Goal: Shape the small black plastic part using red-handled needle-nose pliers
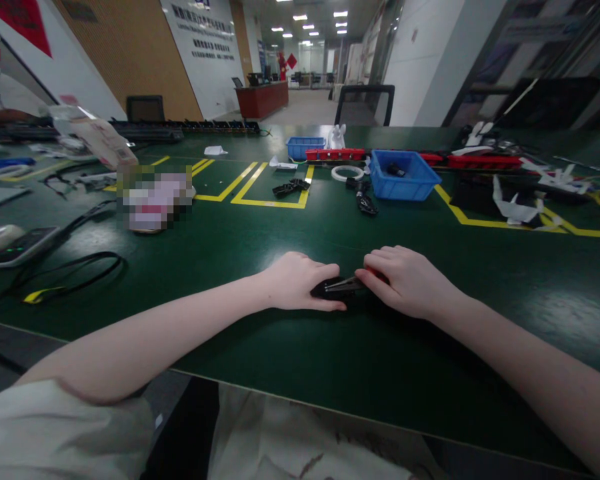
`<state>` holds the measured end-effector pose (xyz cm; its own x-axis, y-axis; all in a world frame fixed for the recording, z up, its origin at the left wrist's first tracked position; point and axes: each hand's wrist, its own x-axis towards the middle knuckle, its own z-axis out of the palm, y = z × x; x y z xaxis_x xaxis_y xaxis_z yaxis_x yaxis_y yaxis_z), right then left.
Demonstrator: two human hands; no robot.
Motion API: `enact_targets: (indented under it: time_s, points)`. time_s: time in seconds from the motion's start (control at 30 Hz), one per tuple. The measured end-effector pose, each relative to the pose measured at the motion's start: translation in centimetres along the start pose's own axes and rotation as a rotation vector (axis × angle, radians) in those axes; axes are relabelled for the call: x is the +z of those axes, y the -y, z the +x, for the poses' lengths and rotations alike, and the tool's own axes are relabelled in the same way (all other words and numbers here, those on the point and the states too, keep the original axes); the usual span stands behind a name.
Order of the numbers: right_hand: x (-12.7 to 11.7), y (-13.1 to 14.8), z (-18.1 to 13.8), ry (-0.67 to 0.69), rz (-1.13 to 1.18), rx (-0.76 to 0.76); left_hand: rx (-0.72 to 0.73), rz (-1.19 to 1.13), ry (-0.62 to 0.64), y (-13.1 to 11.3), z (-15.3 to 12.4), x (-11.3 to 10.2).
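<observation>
My left hand [300, 280] is closed on a small black part [321, 289], pinched between thumb and fingers just above the green table. My right hand [405, 280] grips a slim metal-tipped tool [347, 285]. Some red-orange shows between its fingers, probably the tool's handle, and the tool's exact kind is not clear. The metal tip lies against the black part, between the two hands. Fingers hide much of both things.
Beyond my hands stand a blue bin [404, 177], a coiled black cable [364, 199], a white tape roll [347, 173] and black parts [291, 187]. A black strap [85, 277] lies at left, near a blurred-out item [157, 200]. The green table's front edge [260, 393] is close to me.
</observation>
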<state>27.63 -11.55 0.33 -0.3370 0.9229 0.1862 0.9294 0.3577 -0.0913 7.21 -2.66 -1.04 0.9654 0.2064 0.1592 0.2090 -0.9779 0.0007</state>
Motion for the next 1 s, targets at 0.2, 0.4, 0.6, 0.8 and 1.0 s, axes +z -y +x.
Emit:
enact_targets:
  time_s: [0.2,0.4,0.6,0.8,1.0]
  points:
    - [-0.31,-0.54,0.02,0.029,-0.001,0.011,0.000,0.002,0.012,-0.07,0.09,-0.10]
    - [-0.19,-0.11,-0.03,0.034,0.002,0.008,0.008,-0.005,0.020,-0.13,0.09,-0.17]
    - [0.16,0.43,-0.04,0.056,0.032,0.010,0.026,0.000,0.003,-0.10,0.08,-0.16]
    - [-0.04,0.14,0.11,0.068,0.051,0.010,0.018,-0.004,0.022,-0.13,0.13,-0.20]
    - [-0.30,-0.41,0.20,0.103,0.033,0.029,0.011,-0.005,0.040,-0.10,0.25,-0.26]
